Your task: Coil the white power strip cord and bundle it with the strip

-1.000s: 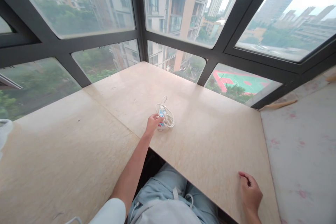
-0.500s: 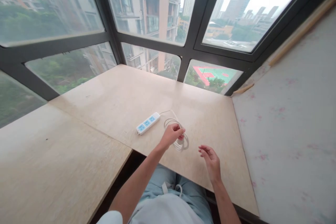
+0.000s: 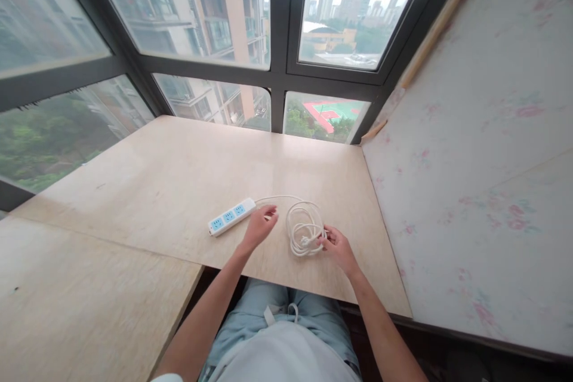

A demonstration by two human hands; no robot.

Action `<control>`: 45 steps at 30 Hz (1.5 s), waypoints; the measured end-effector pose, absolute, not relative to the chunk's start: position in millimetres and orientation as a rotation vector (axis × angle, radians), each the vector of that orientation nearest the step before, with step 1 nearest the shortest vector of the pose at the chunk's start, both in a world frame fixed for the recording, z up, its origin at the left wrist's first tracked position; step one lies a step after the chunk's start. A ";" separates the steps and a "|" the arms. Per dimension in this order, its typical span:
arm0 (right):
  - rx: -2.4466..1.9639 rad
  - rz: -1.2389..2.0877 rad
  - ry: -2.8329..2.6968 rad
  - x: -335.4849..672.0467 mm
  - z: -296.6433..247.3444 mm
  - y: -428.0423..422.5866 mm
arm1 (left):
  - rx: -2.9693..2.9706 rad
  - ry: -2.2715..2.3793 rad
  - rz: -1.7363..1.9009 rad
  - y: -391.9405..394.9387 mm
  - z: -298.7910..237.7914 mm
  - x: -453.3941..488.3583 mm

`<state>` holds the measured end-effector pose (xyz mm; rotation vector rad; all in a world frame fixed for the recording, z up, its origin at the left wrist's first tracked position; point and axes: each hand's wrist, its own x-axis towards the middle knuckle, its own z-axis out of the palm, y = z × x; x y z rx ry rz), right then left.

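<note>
Right hand (image 3: 336, 246) now pinches cord coil (image 3: 304, 228); left hand (image 3: 258, 227) shifted toward power strip (image 3: 231, 216)

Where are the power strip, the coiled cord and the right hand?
power strip (image 3: 228, 217), head view, middle socket.
coiled cord (image 3: 291, 237), head view, left side of loops.
right hand (image 3: 336, 246), head view, back of hand.

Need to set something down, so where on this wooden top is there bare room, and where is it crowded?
Bare: the broad stretch between the power strip and the window frame, and the lower board left of the left hand. Crowded: the front edge, where left hand, coiled cord and right hand bunch together.
</note>
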<state>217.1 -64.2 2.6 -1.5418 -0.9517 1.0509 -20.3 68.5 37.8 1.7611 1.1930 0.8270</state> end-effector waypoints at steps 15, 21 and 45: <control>-1.612 0.913 -0.749 286.8 8.6 -40.8 | 2.539 1.630 0.373 132.5 6.6 -150.2; -1.642 1.012 -0.880 302.8 11.2 -31.1 | 2.612 1.572 0.480 128.6 4.7 -200.8; -1.876 0.347 -1.822 252.9 20.2 -0.1 | 2.516 1.138 0.686 88.1 20.1 -58.2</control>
